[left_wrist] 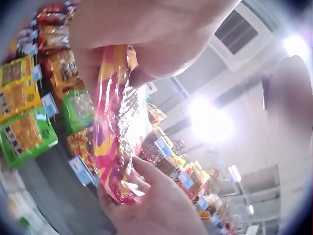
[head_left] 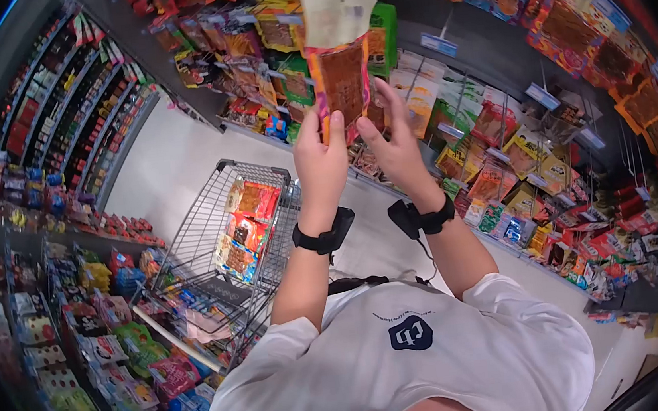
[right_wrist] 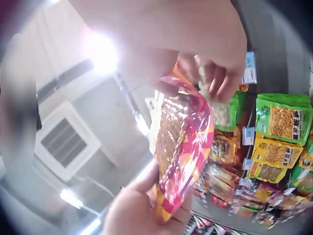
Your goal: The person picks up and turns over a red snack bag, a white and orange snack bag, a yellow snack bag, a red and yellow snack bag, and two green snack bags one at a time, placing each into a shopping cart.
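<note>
Closest to my head camera is the white T-shirt (head_left: 394, 367), and out from it both forearms rise toward the shelves. Each wrist carries a black camera strap (head_left: 324, 236). My left hand (head_left: 320, 162) and right hand (head_left: 396, 146) are raised side by side with a snack packet (head_left: 340, 68) caught between them. That packet stands upright above both grips: its lower edge sits in the fingers, and its orange and pink body with the pale header card rises clear over the fingertips. On the left, the grip is grasping the packet's lower left edge, thumb up along the front. On the right, the grip pinches the lower right edge, fingers reaching up behind the film. From the left wrist view the packet (left_wrist: 115, 127) runs straight up from the left palm, crinkled clear film catching the ceiling light, with the right hand (left_wrist: 156, 205) holding its far end. From the right wrist view the same packet (right_wrist: 183, 147) hangs between the right fingers and the left hand (right_wrist: 139, 208) at its opposite end. Beyond the grips, shelves (head_left: 489, 52) of hanging snack bags fill the wall. Below and to the left of the left grip stands a wire shopping cart (head_left: 212, 242) with a few packets inside.
</note>
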